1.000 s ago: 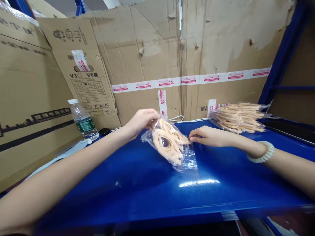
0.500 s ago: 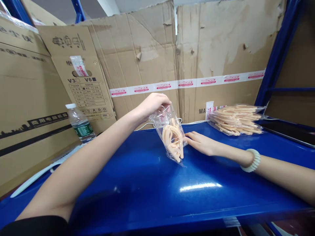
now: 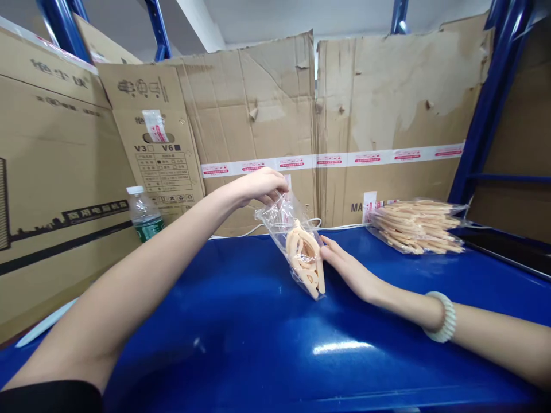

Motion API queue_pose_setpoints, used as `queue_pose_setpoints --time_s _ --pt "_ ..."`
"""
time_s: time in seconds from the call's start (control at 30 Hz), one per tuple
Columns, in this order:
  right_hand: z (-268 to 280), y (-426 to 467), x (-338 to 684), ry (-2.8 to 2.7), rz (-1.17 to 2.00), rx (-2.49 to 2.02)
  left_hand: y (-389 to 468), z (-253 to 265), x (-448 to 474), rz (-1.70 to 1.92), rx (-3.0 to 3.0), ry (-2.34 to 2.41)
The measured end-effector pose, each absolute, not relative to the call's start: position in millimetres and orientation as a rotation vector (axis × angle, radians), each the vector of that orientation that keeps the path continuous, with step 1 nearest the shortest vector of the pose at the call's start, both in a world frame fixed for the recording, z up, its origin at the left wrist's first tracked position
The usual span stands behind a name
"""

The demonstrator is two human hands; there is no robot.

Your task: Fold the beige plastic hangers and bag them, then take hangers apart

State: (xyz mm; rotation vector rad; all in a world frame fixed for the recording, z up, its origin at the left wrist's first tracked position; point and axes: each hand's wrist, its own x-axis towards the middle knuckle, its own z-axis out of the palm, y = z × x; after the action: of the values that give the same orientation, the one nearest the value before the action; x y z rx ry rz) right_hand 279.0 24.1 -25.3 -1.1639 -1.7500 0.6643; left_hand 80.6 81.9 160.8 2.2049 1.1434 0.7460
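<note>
Easiest thing I can read on my feed is "V3" and "V6" on the cardboard panel (image 3: 148, 103), V6's square filled black. "MA" shows on the back cardboard (image 3: 396, 92); the red print on the white tape (image 3: 344, 159) is too tiny for me. Big box (image 3: 55, 155) at left has Chinese characters on a black strip. Left forearm blocks the lower part of the green-labelled bottle (image 3: 145, 215). Left hand (image 3: 264, 183) pinches the top of the clear bag (image 3: 297, 244) of beige pieces, mid-table (image 3: 241, 344); right hand (image 3: 350, 269), fingers fairly straight, touches its side, can't tell if gripping. Bagged stack (image 3: 417, 226) sits behind, right.
</note>
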Motion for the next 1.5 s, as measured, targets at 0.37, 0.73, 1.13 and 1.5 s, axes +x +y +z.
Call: queue_pose_setpoints --time_s 0.37,0.73,1.13,1.5 --pt "-25 18 269 -1.82 0.599 -1.308 89 166 80 0.7 2.483 1.141" --pt "-30 21 269 -1.802 0.635 -1.238 78 170 101 0.734 2.463 1.022" --pt "-28 24 277 -2.2 0.18 -1.319 114 165 35 1.05 2.582 1.4" --pt "-27 18 272 -2.147 0.023 -1.204 148 44 -92 0.77 2.184 2.579"
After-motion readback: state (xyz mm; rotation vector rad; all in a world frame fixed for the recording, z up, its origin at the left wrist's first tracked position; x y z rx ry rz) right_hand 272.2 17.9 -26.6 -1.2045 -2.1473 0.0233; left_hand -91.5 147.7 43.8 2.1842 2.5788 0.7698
